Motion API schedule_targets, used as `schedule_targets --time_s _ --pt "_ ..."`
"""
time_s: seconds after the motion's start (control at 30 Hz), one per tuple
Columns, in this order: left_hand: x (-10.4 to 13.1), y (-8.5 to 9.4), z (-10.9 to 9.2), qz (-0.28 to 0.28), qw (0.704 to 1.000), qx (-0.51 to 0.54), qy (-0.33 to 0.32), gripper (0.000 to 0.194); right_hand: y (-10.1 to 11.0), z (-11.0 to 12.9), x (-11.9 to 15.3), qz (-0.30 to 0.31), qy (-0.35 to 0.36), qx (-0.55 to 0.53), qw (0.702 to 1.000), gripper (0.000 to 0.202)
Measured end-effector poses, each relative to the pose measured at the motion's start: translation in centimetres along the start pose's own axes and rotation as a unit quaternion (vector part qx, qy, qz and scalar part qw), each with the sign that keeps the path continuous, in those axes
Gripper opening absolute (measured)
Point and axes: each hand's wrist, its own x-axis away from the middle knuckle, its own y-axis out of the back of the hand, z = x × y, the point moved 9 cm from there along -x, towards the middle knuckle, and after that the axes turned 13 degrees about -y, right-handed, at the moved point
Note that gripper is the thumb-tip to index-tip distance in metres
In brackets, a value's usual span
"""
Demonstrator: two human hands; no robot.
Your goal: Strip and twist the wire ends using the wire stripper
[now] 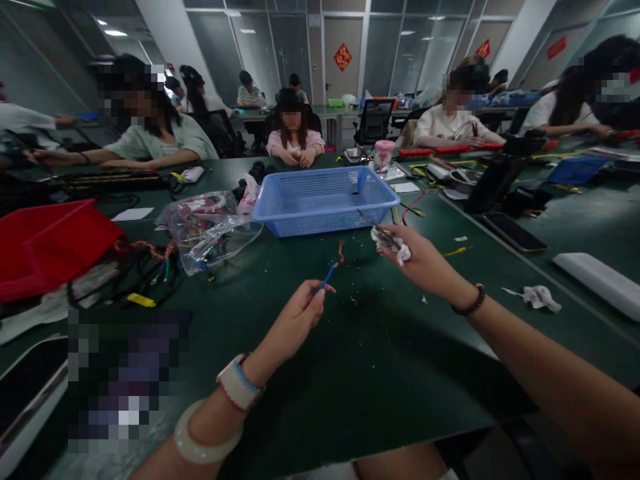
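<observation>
My left hand (299, 312) pinches a short blue wire (328, 275) whose far end is bare, twisted copper (341, 252). The wire points up and away over the green table. My right hand (425, 261) is closed around crumpled white tissue (403, 253) and a thin, dark metal tool (384, 235) with a pointed tip; its kind cannot be made out. The tip lies in front of the blue mesh basket (320, 227), apart from the wire. Small scraps lie on the table between my hands.
A clear plastic bag of wires (205, 230) and a red bin (50, 243) stand to the left, with black cables beside them. On the right are crumpled tissue (540, 297), a phone (515, 231) and a white box (597, 283). Several people sit around the tables.
</observation>
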Motion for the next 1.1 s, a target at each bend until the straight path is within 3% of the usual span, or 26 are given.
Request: schedule_targets --time_s 0.13,0.37,0.73,1.1 --pt "0.3 -0.2 -0.1 0.036 0.997 -0.065 -0.002 0.025 -1.7 -0.3 1.3 -0.031 0.035 0.061 0.997 0.058" --pt "0.4 -0.6 -0.8 0.072 0.984 -0.163 -0.008 0.028 -3.6 -1.2 2.5 -0.02 0.051 0.141 0.988 0.073" --pt "0.4 -1.2 -1.2 0.1 0.977 -0.188 -0.004 0.031 -4.3 0.6 3.7 -0.071 0.153 0.245 0.955 0.069" --pt "0.4 -0.8 -1.0 0.062 0.986 -0.154 0.018 0.035 -5.4 0.8 4.1 -0.082 0.184 0.319 0.926 0.062"
